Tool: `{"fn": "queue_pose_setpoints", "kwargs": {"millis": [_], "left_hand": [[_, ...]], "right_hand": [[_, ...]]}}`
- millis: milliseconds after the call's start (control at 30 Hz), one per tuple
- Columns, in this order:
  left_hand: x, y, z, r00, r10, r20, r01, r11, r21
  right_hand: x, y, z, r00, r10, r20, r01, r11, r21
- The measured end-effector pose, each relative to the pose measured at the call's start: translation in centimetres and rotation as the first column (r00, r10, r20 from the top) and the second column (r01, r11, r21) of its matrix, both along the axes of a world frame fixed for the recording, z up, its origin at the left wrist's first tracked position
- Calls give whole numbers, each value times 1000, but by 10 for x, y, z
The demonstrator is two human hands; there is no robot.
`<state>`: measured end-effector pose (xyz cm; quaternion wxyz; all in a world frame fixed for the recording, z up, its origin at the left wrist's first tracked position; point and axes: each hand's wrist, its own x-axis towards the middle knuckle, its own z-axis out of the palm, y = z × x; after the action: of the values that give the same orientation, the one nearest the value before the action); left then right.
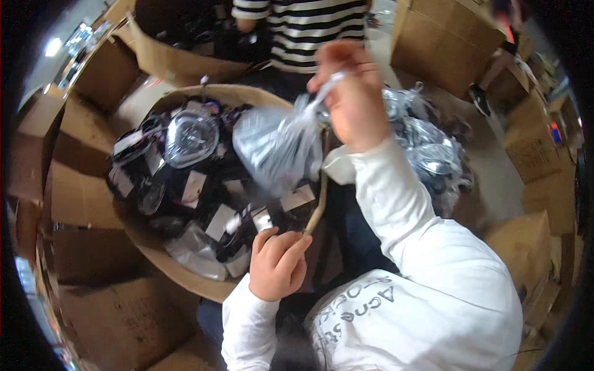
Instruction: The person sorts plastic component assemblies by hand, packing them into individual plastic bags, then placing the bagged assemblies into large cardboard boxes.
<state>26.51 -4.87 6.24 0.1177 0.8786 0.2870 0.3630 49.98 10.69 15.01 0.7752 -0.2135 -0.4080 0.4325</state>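
Note:
My right hand (356, 93) is raised over the far right rim of a large open cardboard box (161, 263). Its fingers are closed on the gathered neck of a clear plastic bag (275, 145), blurred by motion. The bag hangs to the left of the hand, above the box; what it contains cannot be made out. At the near rim my left hand (278, 263) is closed with curled fingers. A small whitish item (262, 219) shows just beyond its fingertips; whether the hand grips it is hidden. Inside the box lie dark items with white tags (194, 188) and a clear plastic package (190, 137).
Several filled clear plastic bags (430, 148) lie on the floor to the right of the box. A person in a striped shirt (318, 31) stands beyond, beside another open carton (179, 68). Stacked cardboard boxes (130, 315) line the left side, and more cartons (538, 151) the right.

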Motion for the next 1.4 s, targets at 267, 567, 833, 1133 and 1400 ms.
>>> {"fn": "queue_pose_setpoints", "kwargs": {"millis": [267, 567, 833, 1133, 1400], "left_hand": [[20, -1, -4, 972, -115, -204, 89, 987, -136], [30, 3, -8, 964, -110, -244, 63, 979, -194], [14, 11, -20, 958, -117, -262, 47, 965, -258], [-14, 14, -22, 964, -127, -234, 49, 949, -312], [-172, 65, -48, 322, 645, -693, -947, 229, -226]], "right_hand": [[51, -63, 38, 517, -765, 383, 496, 633, 594], [219, 60, -168, 31, 426, 904, 605, 712, -356], [121, 47, -138, -55, 202, 978, 510, 848, -147], [-49, 24, -112, 227, 95, 969, -22, 995, -92], [-119, 38, -140, 118, 265, 957, -263, 938, -227]]}}
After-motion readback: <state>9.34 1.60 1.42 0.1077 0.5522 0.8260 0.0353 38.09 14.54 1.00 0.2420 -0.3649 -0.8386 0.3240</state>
